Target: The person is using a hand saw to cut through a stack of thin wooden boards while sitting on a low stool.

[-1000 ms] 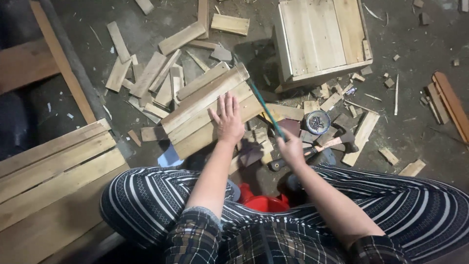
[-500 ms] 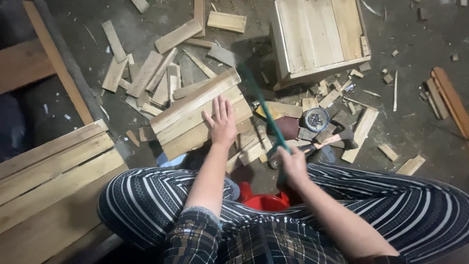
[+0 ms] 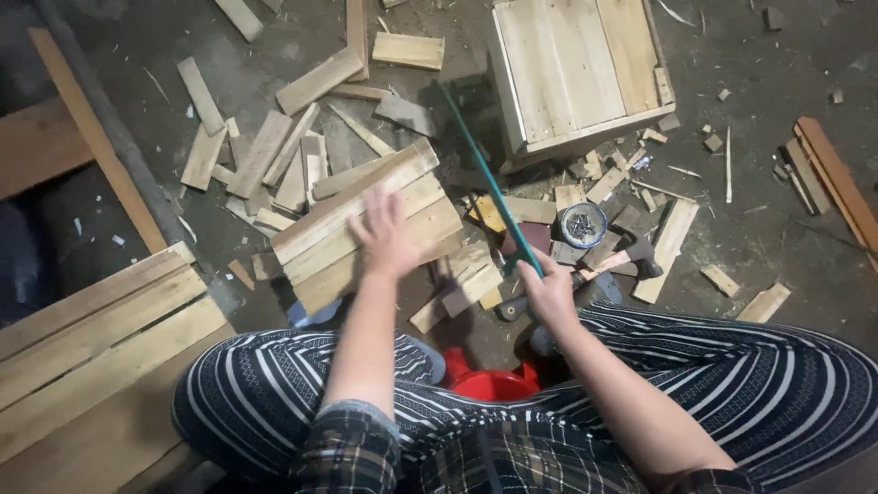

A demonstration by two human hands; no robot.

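Note:
My right hand [image 3: 547, 293] grips the handle of a green-bladed hand saw [image 3: 483, 174], whose blade points up and away over the scrap wood. My left hand [image 3: 384, 236] is spread, blurred with motion, just above a panel of three joined wooden slats [image 3: 366, 224] lying on the floor between my knees. I sit with striped trousers [image 3: 786, 366] on both legs and a red stool [image 3: 489, 382] showing under me.
A wooden box [image 3: 576, 73] stands at the top right. A hammer [image 3: 631, 259] and a round tin of nails [image 3: 583, 224] lie right of the saw. Loose offcuts [image 3: 265, 155] litter the floor. A slatted panel [image 3: 91, 329] lies at the lower left.
My right hand has lifted the saw, so the blade now reaches further up and away. My left hand has shifted left over the slat panel and is moving.

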